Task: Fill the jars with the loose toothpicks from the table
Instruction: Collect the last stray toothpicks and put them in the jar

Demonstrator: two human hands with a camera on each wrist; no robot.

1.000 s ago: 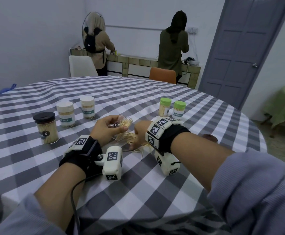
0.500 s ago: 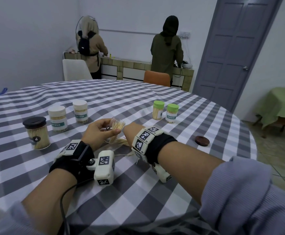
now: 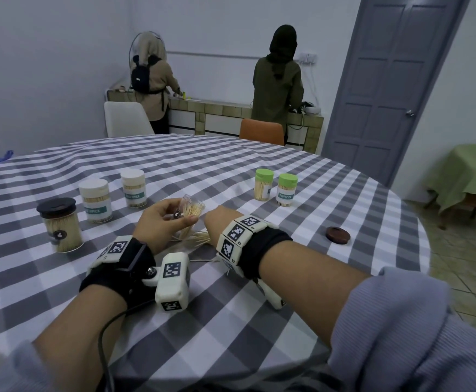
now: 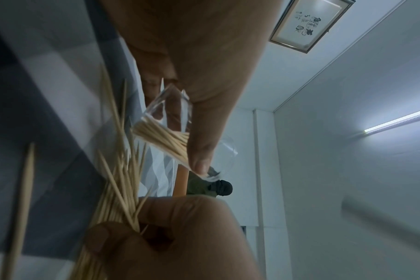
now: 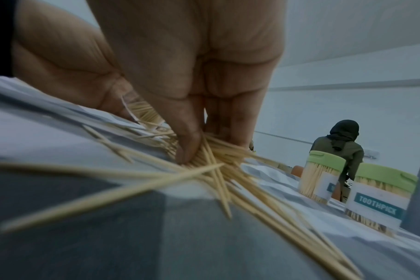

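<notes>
My left hand (image 3: pixel 161 222) grips a small clear jar (image 3: pixel 192 209) with no lid. The jar is tilted and partly filled with toothpicks (image 4: pixel 163 136). Just below it, a pile of loose toothpicks (image 3: pixel 198 239) lies on the checked tablecloth (image 3: pixel 231 321). My right hand (image 3: pixel 214 224) reaches down onto that pile. Its fingers (image 5: pixel 190 145) curl round a bunch of toothpicks (image 5: pixel 228 170). The left wrist view shows the same bunch (image 4: pixel 117 199) pinched in the right hand (image 4: pixel 180 236). Single toothpicks lie scattered near my wrists.
On the left stand a black-lidded jar (image 3: pixel 59 224) and two white-lidded jars (image 3: pixel 95 199) (image 3: pixel 133 188), all full. Two green-lidded jars (image 3: pixel 263 183) (image 3: pixel 287 189) stand behind my right hand. A brown lid (image 3: pixel 337 235) lies to the right. Two people stand at a far counter.
My head view has shifted a little. The left hand keeps the tilted jar above the pile and the right hand stays down at the toothpicks.
</notes>
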